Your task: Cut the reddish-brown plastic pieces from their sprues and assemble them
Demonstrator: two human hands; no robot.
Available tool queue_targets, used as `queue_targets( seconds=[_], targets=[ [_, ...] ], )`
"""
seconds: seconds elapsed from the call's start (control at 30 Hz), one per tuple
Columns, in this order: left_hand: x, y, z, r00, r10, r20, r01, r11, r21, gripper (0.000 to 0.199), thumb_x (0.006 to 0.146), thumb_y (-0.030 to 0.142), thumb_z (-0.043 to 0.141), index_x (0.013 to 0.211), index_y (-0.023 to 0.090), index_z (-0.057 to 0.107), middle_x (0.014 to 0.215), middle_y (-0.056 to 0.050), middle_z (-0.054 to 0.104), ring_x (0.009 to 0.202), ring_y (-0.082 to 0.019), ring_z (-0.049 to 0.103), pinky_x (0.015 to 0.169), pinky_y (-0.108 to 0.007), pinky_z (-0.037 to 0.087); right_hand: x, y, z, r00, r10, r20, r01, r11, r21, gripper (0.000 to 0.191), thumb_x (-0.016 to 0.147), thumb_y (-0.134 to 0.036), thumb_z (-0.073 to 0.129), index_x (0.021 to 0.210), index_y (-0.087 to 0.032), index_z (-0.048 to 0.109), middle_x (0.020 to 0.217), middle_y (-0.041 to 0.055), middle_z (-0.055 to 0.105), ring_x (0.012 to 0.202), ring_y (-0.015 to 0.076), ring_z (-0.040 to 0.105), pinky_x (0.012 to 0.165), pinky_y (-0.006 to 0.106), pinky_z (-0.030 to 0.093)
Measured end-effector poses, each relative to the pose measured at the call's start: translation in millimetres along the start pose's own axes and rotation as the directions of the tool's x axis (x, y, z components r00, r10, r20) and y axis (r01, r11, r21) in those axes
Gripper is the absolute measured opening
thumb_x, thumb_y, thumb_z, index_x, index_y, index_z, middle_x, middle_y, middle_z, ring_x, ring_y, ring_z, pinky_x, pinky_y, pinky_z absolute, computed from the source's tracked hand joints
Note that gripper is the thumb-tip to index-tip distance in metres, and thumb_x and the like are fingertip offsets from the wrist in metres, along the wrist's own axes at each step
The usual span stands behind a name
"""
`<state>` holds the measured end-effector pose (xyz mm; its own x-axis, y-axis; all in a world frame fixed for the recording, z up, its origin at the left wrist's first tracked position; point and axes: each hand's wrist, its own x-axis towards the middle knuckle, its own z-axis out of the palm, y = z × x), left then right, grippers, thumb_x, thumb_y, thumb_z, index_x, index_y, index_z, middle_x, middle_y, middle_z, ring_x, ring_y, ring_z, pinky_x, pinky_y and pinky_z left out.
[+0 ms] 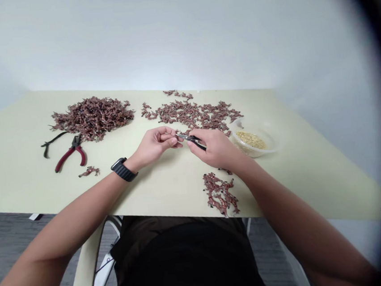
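My left hand [158, 144], with a dark watch on its wrist, pinches a small brown figurine [177, 133] between its fingertips; most of that piece is hidden. In my right hand [213, 146] are pliers [197, 141] with black handles, wrapped by my fingers. The silver jaws of these pliers meet the figurine at my left fingertips. Whether they grip a ring or other small part there is too small to tell. Just beyond my hands lies a loose spread of similar brown animal-like figurines [187, 112], and a smaller group [219, 192] lies near the table's front edge.
A large heap of brown figurines [95, 116] covers the back left. Red-handled pliers [73, 152], a black strip [53, 140] and a single figurine [88, 171] lie before it. At right stands a clear bowl [273, 146] holding small gold-coloured pieces [251, 140]. A wall backs the table [167, 185].
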<state>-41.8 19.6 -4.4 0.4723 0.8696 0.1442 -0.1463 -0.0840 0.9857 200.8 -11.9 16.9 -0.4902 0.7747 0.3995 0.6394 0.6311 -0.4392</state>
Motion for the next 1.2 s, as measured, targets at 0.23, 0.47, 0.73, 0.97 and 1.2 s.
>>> queue_targets(
  seconds=[0.23, 0.47, 0.73, 0.97, 1.2],
  targets=[
    [-0.2, 2.4, 0.1, 1.0, -0.004, -0.014, 0.004, 1.0, -0.022, 0.041, 0.085, 0.044, 0.089, 0.099, 0.013, 0.067, 0.107, -0.015, 0.082, 0.094, -0.024, 0.081, 0.096, -0.041, 0.062, -0.8, -5.7, -4.8, 0.997, 0.047, -0.055, -0.046, 0.999, 0.017, 0.02, 0.103, -0.039, 0.055, 0.093, -0.022, 0.059, 0.08, 0.002, 0.06, 0.071, 0.0181, 0.052, 0.068, 0.033, 0.034],
    [-1.0, 3.4, 0.7, 1.0, 0.004, 0.0, -0.004, 1.0, -0.016, 0.04, 0.086, 0.043, 0.089, 0.099, 0.012, 0.068, 0.105, -0.015, 0.082, 0.091, -0.024, 0.081, 0.095, -0.042, 0.062, -0.6, -3.5, -4.5, 0.998, 0.066, -0.016, -0.067, 0.998, -0.02, 0.024, 0.103, -0.043, 0.054, 0.092, -0.023, 0.059, 0.079, 0.0027, 0.061, 0.071, 0.0189, 0.051, 0.068, 0.034, 0.033],
    [-1.4, 3.8, 0.4, 1.0, -0.001, 0.009, 0.001, 1.0, 0.0, 0.039, 0.086, 0.044, 0.088, 0.098, 0.013, 0.067, 0.101, -0.013, 0.082, 0.091, -0.023, 0.081, 0.097, -0.042, 0.062, 0.5, -2.5, -3.5, 0.998, 0.054, 0.009, -0.054, 0.998, -0.018, 0.026, 0.102, -0.044, 0.052, 0.088, -0.023, 0.055, 0.077, 0.0026, 0.059, 0.069, 0.0182, 0.049, 0.066, 0.034, 0.032],
    [-2.6, 1.1, 1.3, 0.991, 0.132, -0.037, -0.121, 0.969, 0.215, 0.028, 0.091, 0.035, 0.083, 0.102, 0.017, 0.065, 0.099, -0.01, 0.08, 0.102, -0.025, 0.078, 0.099, -0.042, 0.059, 2.1, -8.0, -2.3, 0.982, 0.171, 0.079, -0.183, 0.965, 0.187, 0.031, 0.103, -0.045, 0.053, 0.082, -0.022, 0.054, 0.071, -0.0002, 0.051, 0.066, 0.0161, 0.044, 0.063, 0.033, 0.03],
    [-6.2, 0.1, -0.9, 0.906, 0.422, 0.017, -0.307, 0.631, 0.712, 0.024, 0.098, 0.018, 0.065, 0.12, 0.022, 0.072, 0.122, -0.009, 0.077, 0.108, -0.023, 0.073, 0.103, -0.041, 0.054, 3.3, -8.6, -6.9, 0.777, 0.277, 0.565, -0.627, 0.418, 0.657, 0.041, 0.101, -0.061, 0.054, 0.089, -0.023, 0.058, 0.071, -0.0044, 0.03, 0.057, 0.0122, 0.015, 0.05, 0.03, 0.009]
  ],
)
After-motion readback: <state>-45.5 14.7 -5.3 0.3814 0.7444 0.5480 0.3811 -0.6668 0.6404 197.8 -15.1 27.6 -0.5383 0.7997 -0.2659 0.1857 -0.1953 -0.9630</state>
